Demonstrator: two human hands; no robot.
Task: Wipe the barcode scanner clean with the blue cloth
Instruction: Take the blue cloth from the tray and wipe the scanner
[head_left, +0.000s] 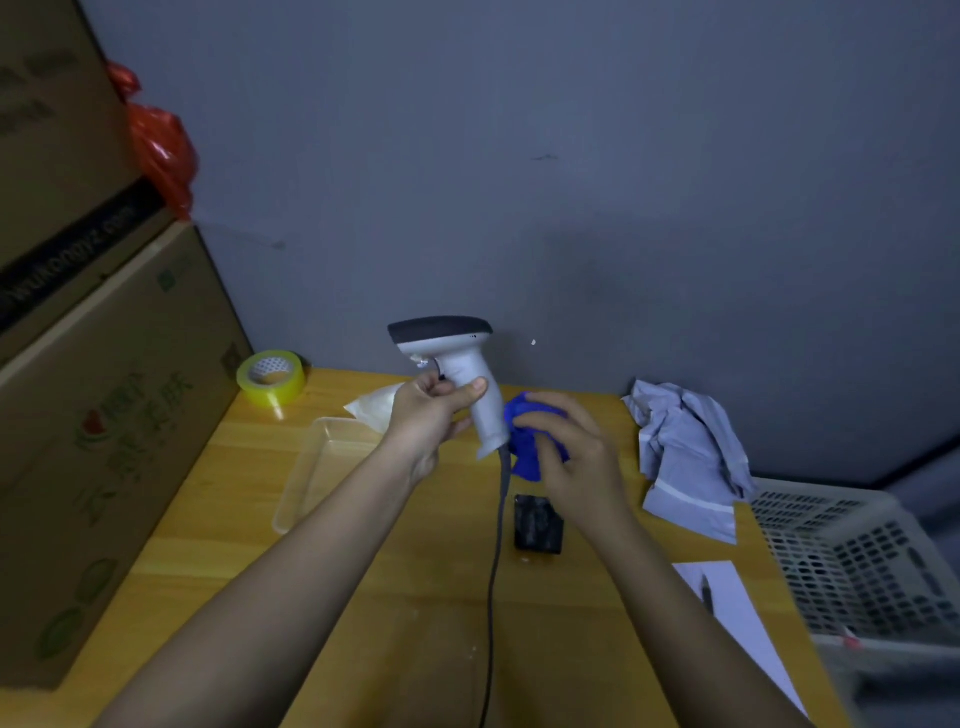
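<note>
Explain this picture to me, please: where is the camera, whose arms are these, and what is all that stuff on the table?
There is no machine here: a person wears one camera on the head, looking down at their own bare arms. The left hand holds up a grey barcode scanner by its handle, and its cable hangs down to the wooden table. The right hand presses a bunched blue cloth against the handle's lower end. On the table lie a yellow tape roll, a clear plastic tray, a small black block, a crumpled grey garment and white paper. Cardboard boxes stand left, a plastic basket right.
</note>
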